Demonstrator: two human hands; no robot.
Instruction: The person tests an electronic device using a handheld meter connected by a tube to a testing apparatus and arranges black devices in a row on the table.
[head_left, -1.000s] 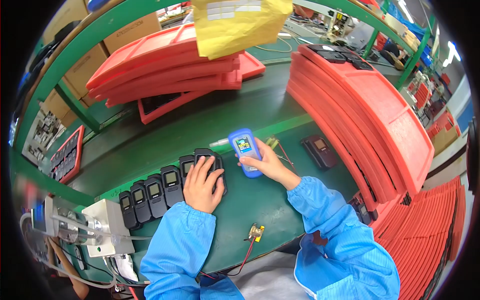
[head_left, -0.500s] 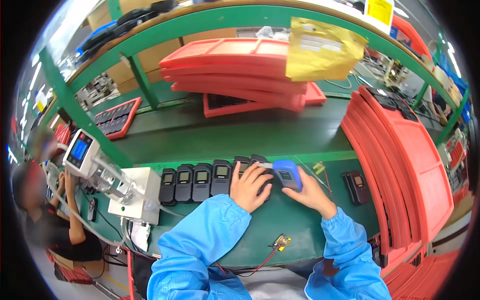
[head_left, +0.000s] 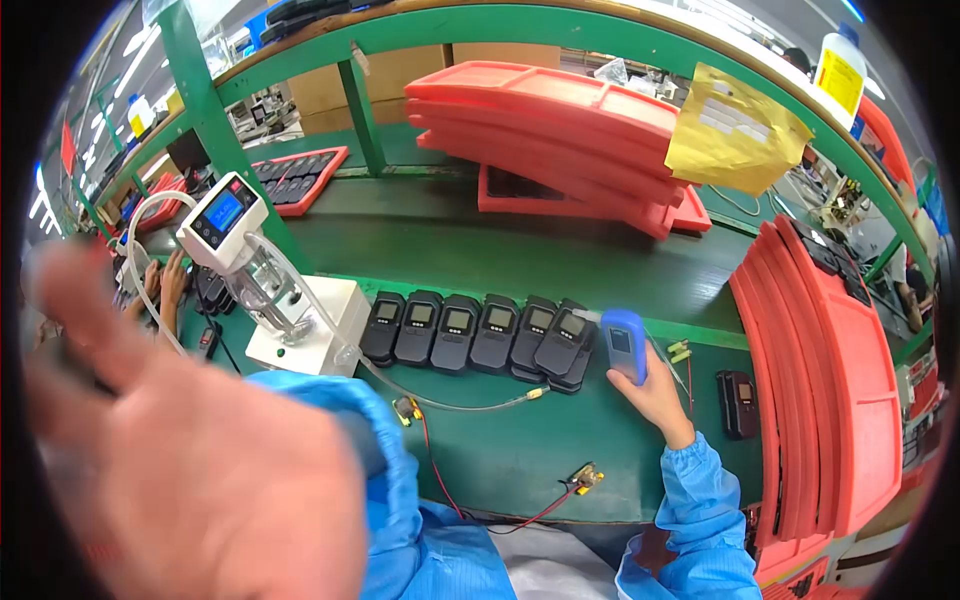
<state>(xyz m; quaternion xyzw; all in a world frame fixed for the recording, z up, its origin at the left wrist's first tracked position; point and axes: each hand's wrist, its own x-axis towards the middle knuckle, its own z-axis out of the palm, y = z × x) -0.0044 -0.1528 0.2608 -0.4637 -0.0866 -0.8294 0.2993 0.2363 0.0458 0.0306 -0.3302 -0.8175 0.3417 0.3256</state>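
Note:
My right hand [head_left: 655,393] is closed around a blue handheld meter [head_left: 622,345] with a small dark screen and a pale tip pointing left. Left of the meter, a row of black handheld devices [head_left: 455,332] lies on the green bench, some stacked on others. The rightmost top device [head_left: 565,338] lies tilted beside the meter's tip. Large and blurred close to the camera, my left hand [head_left: 225,480] is raised palm-up with fingers apart and nothing visible in it. Its fingertips are smeared. Below the row lies a clear tube [head_left: 460,406] with a yellowish end.
A white instrument [head_left: 225,215] with a blue display stands on a white box [head_left: 335,318]. Red trays [head_left: 825,390] are stacked at right, and more [head_left: 545,125] sit behind. Small wired boards [head_left: 588,480] lie in front. Another person's hands [head_left: 170,290] are at far left.
My left hand has left the black devices and risen leftward toward the camera. My right hand still holds the blue meter. The view has shifted, showing the scene farther right.

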